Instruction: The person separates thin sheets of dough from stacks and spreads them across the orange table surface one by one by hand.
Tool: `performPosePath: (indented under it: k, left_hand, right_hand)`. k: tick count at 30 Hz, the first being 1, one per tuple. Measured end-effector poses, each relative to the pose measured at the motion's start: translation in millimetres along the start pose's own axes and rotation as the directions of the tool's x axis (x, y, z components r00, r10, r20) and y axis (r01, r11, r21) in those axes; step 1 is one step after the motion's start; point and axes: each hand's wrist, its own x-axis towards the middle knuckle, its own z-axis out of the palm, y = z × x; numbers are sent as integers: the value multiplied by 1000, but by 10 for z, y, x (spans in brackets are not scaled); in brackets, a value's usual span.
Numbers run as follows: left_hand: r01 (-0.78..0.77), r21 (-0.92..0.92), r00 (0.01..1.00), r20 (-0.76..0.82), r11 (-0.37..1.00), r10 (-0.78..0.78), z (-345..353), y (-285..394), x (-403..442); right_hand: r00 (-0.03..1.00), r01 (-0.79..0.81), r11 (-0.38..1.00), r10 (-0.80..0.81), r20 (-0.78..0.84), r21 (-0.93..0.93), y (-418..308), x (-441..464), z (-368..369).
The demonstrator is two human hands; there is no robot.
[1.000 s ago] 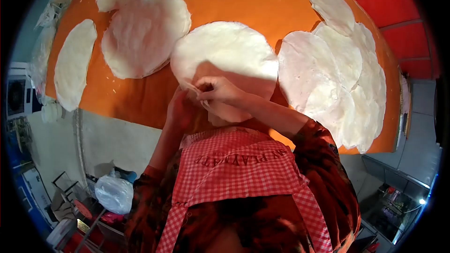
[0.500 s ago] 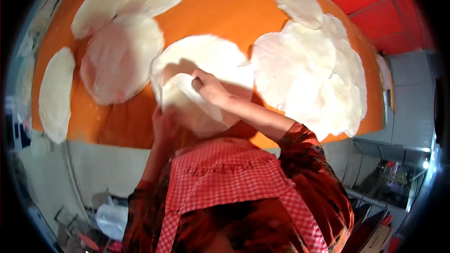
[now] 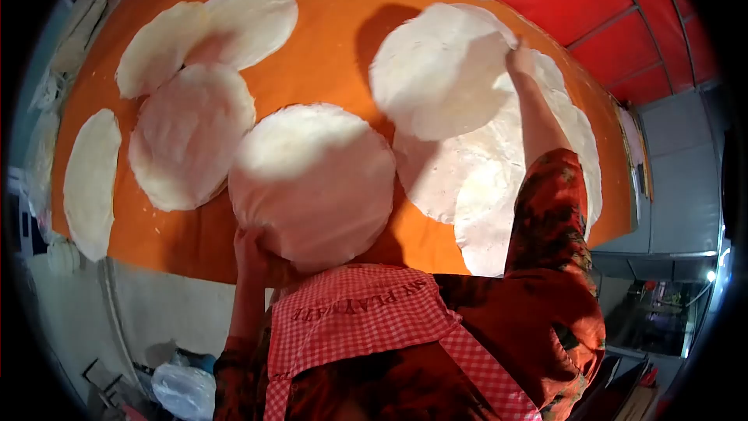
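Note:
My right hand (image 3: 520, 61) stretches to the far right and pinches the edge of a thin, round, pale flatbread (image 3: 440, 70). That flatbread spreads over the top of the overlapping flatbreads (image 3: 487, 179) on the right and casts a shadow on the orange cloth. Close to my body, my left hand (image 3: 251, 243) has its fingers closed at the lower left edge of the middle flatbread (image 3: 315, 183). This one lies nearly flat, its near edge by my apron. Its left side touches or slightly overlaps a neighbouring flatbread (image 3: 191, 136).
Two more overlapping flatbreads (image 3: 249, 25) lie at the far left, and a single one (image 3: 92, 183) sits along the left edge. An orange cloth (image 3: 327, 47) covers the table. Red panels (image 3: 592, 15) border its far side. A plastic bag (image 3: 183, 391) is below on the left.
My right hand has swung from the middle to the far right, with a flatbread now spread there over the right-hand ones. The middle flatbread's folded-up part no longer shows. My left hand has stayed near its edge.

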Motion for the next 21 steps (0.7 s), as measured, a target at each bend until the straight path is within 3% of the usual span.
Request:
performPosePath:
  k: [1, 3, 5, 6, 7, 8, 9, 10, 12, 13, 14, 15, 16, 18, 21]
  left_hand:
    - [17, -37, 999, -32, 999, -18, 83, 55, -30]
    - [52, -112, 995, -78, 992, -61, 259, 161, -110]
    - [28, -38, 999, 28, 999, -27, 238, 167, -131]
    - [11, -5, 996, 89, 1000, -11, 260, 177, -124]
    - [83, -26, 991, 109, 996, -79, 320, 239, -135]
    - [152, -41, 981, 128, 988, -146, 409, 345, -171]
    - [221, -53, 966, 147, 974, -212, 497, 469, -210]
    - [207, 31, 958, 198, 978, -209, 614, 612, -226]
    - [161, 188, 932, 293, 969, -212, 940, 945, -167]
    - [131, 262, 915, 338, 956, -218, 1084, 1056, -102]
    - [11, 188, 882, 461, 982, -98, 1207, 1118, -17]
    - [40, 31, 885, 463, 999, -50, 1480, 1271, -47]
    - [90, 73, 898, 425, 993, -113, 1495, 1406, 27]
    - [-135, 18, 844, 525, 991, 105, 1328, 1487, 89]
    - [-30, -161, 902, 420, 987, 96, 751, 1467, 257]
  right_hand:
    - [996, -50, 995, 42, -82, -89, 63, -111, -16]
    - [997, 12, 993, -21, -69, -122, 184, -372, 201]
    - [903, 399, 916, -384, -194, 45, 165, -873, 580]
    - [981, 58, 970, -99, 167, 236, -270, -1329, 410]
    - [936, -8, 916, -134, 325, 400, -436, -1708, 519]
    - [902, -29, 855, -200, 382, 517, -1242, -2208, -75]
    - [901, 122, 815, -330, 281, 566, -1171, -2620, 302]
    - [831, -17, 767, -346, 436, 641, -1361, -2899, 204]
    - [807, 34, 797, -378, 454, 603, -1650, -3257, 152]
    - [844, 104, 755, -411, 344, 648, -1746, -3341, 169]
    - [846, 88, 746, -406, 347, 660, -1812, -3344, 166]
    - [848, 71, 737, -399, 348, 672, -1876, -3323, 152]
    - [863, 37, 720, -373, 341, 693, -1942, -3282, 93]
    - [902, 32, 663, -342, 264, 748, -2088, -3190, -123]
    - [879, -81, 637, -317, 356, 767, -2171, -3173, -430]
